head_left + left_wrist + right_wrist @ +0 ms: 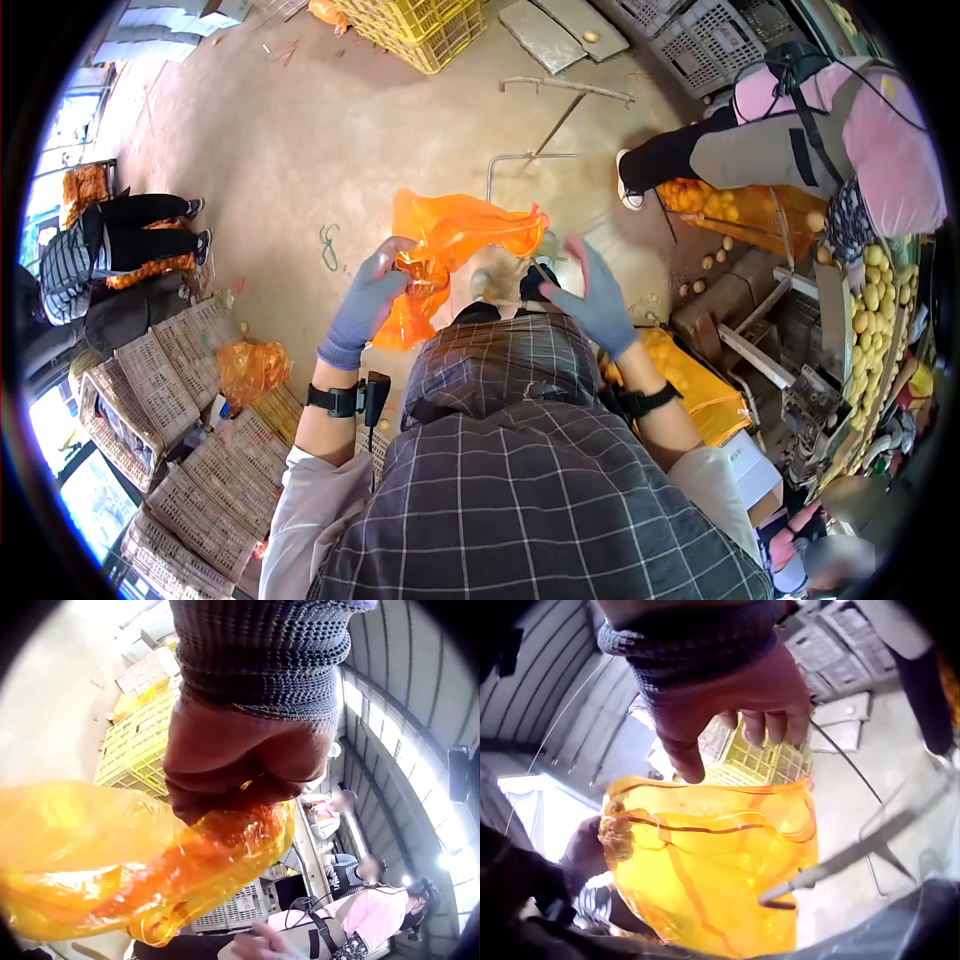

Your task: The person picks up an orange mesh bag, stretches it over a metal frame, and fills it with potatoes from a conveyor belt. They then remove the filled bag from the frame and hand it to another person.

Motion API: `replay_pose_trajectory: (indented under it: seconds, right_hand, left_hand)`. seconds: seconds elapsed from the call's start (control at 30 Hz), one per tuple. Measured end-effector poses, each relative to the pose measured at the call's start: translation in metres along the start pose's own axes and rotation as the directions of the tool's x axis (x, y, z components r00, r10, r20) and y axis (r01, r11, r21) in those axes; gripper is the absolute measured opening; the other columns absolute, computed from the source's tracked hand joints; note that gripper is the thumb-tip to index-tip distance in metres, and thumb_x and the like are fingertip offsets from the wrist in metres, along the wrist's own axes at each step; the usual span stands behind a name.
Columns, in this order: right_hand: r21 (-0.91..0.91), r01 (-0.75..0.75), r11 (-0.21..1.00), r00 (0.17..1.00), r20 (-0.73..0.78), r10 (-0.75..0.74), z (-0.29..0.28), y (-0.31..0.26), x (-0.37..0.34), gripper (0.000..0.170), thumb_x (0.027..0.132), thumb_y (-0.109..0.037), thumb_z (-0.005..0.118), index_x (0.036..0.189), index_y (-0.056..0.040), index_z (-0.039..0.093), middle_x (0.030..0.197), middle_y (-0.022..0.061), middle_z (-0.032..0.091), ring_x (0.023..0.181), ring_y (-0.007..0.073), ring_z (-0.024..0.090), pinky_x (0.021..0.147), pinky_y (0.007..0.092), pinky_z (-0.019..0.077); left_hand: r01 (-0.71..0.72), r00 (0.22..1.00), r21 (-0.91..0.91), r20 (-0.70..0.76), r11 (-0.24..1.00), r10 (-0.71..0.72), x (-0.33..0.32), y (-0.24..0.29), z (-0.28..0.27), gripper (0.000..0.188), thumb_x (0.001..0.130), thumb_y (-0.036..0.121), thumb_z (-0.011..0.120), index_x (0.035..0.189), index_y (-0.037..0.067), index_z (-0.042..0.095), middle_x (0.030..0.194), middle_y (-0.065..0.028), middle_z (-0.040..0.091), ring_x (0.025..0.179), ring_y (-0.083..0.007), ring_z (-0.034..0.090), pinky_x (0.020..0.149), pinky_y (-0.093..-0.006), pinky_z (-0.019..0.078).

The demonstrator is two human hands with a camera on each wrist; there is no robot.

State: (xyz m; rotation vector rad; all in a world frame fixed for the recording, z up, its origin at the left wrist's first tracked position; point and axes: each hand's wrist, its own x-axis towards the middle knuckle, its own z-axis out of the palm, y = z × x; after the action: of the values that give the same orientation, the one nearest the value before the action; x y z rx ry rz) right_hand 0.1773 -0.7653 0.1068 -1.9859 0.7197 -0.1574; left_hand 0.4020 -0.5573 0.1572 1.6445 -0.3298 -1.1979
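Observation:
My left hand [378, 290], in a grey-blue glove, grips a bunched part of an orange plastic mesh bag [440, 225]. The left wrist view shows the fingers curled into the bag's film [150, 859], which spreads out loosely to the left. My gloved right hand [600, 298] is held off to the right of the bag's far end, thumb and fingers apart and nothing between them. From the right wrist, the bag's wide mouth [712, 799] lies just below the fingertips of the right hand [731, 697].
A bent metal stand [535, 150] rises before me. Yellow crates [430, 35] stand at the back. On the right, a person in pink [890, 140] bends beside a filled orange bag [700, 200] and a bed of yellow round produce [875, 330]. Wicker-like crates [180, 370] lie left.

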Motion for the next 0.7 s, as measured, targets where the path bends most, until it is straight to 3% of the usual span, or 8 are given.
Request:
replay_pose_trajectory:
  seconds: [0.07,0.17,0.3,0.4,0.43,0.53,0.6,0.7]
  right_hand:
    - [-0.185,0.334,0.924,0.932,-0.079,-0.353,0.004,-0.018,0.048,0.072,0.063,-0.025,0.072,0.127,-0.0071,0.043,0.114,0.0174,0.051,0.106,0.0315,0.049,0.089,0.0372,0.0398]
    - [-0.295,0.416,0.86,0.906,0.053,-0.42,0.04,0.012,0.098,0.056,0.063,-0.015,0.068,0.118,-0.014,0.053,0.102,0.0132,0.054,0.096,0.029,0.052,0.082,0.0344,0.0428]
    - [-0.196,0.263,0.945,0.963,0.0,-0.268,0.017,0.026,0.13,0.036,0.067,-0.002,0.057,0.1,-0.0139,0.062,0.087,0.0075,0.053,0.081,0.0268,0.053,0.071,0.0331,0.0447]
    - [-0.203,0.277,0.939,0.958,0.133,-0.253,0.004,0.036,0.119,0.038,0.067,-0.002,0.058,0.102,-0.0152,0.062,0.088,0.0076,0.052,0.081,0.0257,0.054,0.07,0.0322,0.0451]
    - [-0.244,0.252,0.936,0.963,0.154,-0.22,0.001,0.039,0.115,0.04,0.068,-0.001,0.059,0.104,-0.0163,0.062,0.088,0.0068,0.052,0.08,0.0229,0.055,0.069,0.0292,0.0451]
    - [-0.096,0.133,0.986,0.987,0.1,-0.123,-0.001,0.043,0.103,0.042,0.068,0.002,0.06,0.106,-0.0161,0.062,0.088,0.0057,0.052,0.079,0.0186,0.055,0.068,0.0258,0.0449]
    - [-0.032,0.003,0.999,0.997,0.073,-0.001,-0.001,0.04,0.093,0.035,0.067,0.002,0.06,0.098,-0.0137,0.064,0.089,0.0047,0.052,0.078,0.0153,0.054,0.068,0.0232,0.0446]
    - [-0.03,-0.02,0.999,0.998,0.052,0.022,0.004,0.046,0.083,0.025,0.066,-0.001,0.062,0.089,-0.0127,0.064,0.087,0.0051,0.053,0.077,0.0168,0.055,0.067,0.0251,0.0451]
  left_hand:
    - [-0.062,0.997,0.098,-0.034,0.993,0.066,0.012,0.013,0.014,0.024,0.076,0.003,0.042,0.098,0.001,0.051,0.079,-0.001,0.048,0.068,-0.0083,0.045,0.063,-0.0215,0.0384]
    - [-0.09,0.988,0.124,-0.114,0.988,0.104,0.025,0.027,0.028,0.018,0.078,0.005,0.041,0.09,0.0,0.055,0.073,-0.0021,0.049,0.065,-0.0095,0.045,0.06,-0.0228,0.0389]
    - [-0.171,0.948,0.496,-0.152,0.851,0.279,0.034,0.031,0.016,0.015,0.081,0.014,0.049,0.09,0.005,0.056,0.07,-0.0095,0.056,0.06,-0.0172,0.057,0.058,-0.028,0.0451]
    - [-0.204,0.954,0.8,0.034,0.565,0.297,0.05,0.024,0.003,0.017,0.078,0.021,0.058,0.086,0.006,0.054,0.072,-0.0106,0.059,0.061,-0.0246,0.058,0.058,-0.0323,0.0462]
    - [-0.192,0.973,0.781,0.071,0.594,0.221,0.055,0.025,-0.003,0.026,0.069,0.022,0.068,0.084,0.008,0.053,0.072,-0.0098,0.058,0.065,-0.0284,0.058,0.059,-0.0347,0.0464]
    - [-0.384,0.89,0.806,0.193,0.451,0.413,0.079,0.01,-0.032,0.029,0.064,0.014,0.067,0.089,0.009,0.053,0.079,-0.0077,0.057,0.077,-0.0275,0.057,0.068,-0.0351,0.0452]
    - [-0.377,0.826,0.898,0.215,0.227,0.521,0.099,0.001,-0.06,0.03,0.062,0.006,0.063,0.09,0.011,0.055,0.089,-0.006,0.056,0.089,-0.0274,0.054,0.078,-0.0368,0.0419]
    - [-0.326,0.883,0.937,0.255,0.124,0.393,0.115,0.008,-0.077,0.028,0.066,0.002,0.058,0.091,0.013,0.058,0.095,-0.0041,0.055,0.095,-0.0281,0.051,0.084,-0.0386,0.0387]
